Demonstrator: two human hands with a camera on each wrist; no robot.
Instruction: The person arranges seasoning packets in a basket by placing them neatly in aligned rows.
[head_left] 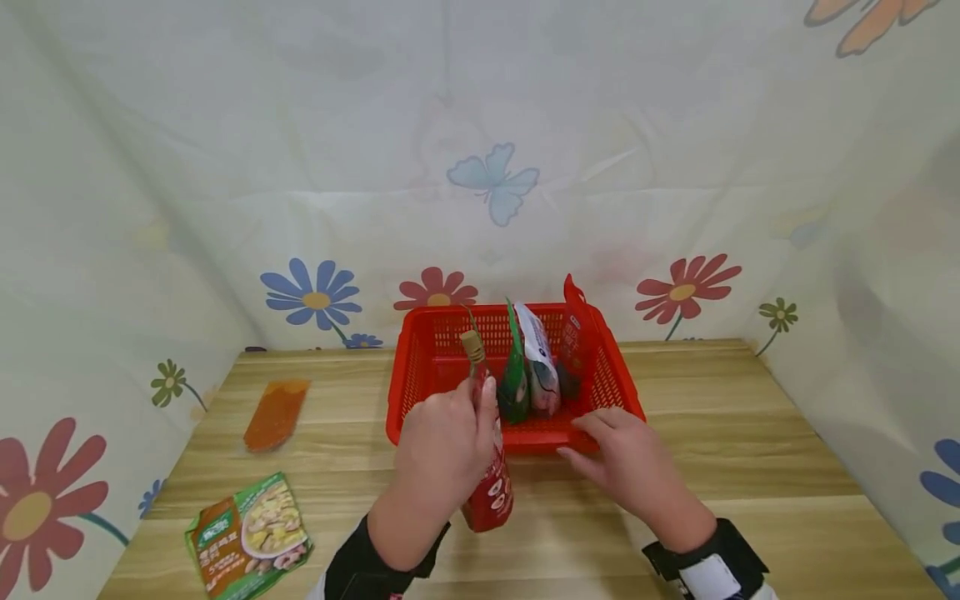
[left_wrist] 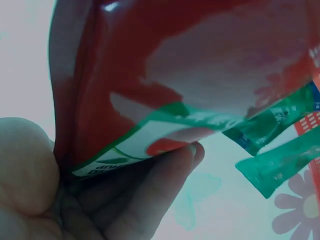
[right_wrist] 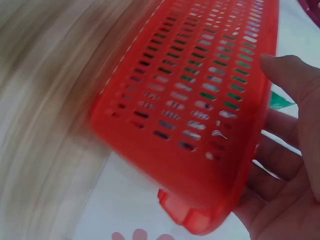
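Observation:
My left hand (head_left: pixel 447 442) grips a glossy red ketchup pouch (head_left: pixel 491 492), held upright in front of the basket's near side and seen nearly edge-on. In the left wrist view, the pouch (left_wrist: pixel 200 65) shows a tomato picture and a green-and-white band, with thumb and fingers around its edge. At the near right rim of the red plastic basket (head_left: pixel 401 367), my right hand (head_left: pixel 637 458) holds the edge, thumb outside and fingers over the inner side. Inside stand a green packet (head_left: pixel 514 387), a white packet (head_left: pixel 538 354) and a red packet (head_left: pixel 577 329).
On the wooden table (head_left: pixel 720 433), left of the basket, lie an orange packet (head_left: pixel 276 415) and, closer, a green-and-brown food packet (head_left: pixel 251 533). A pale flower-patterned cloth (head_left: pixel 637 167) rises behind the table and along both sides.

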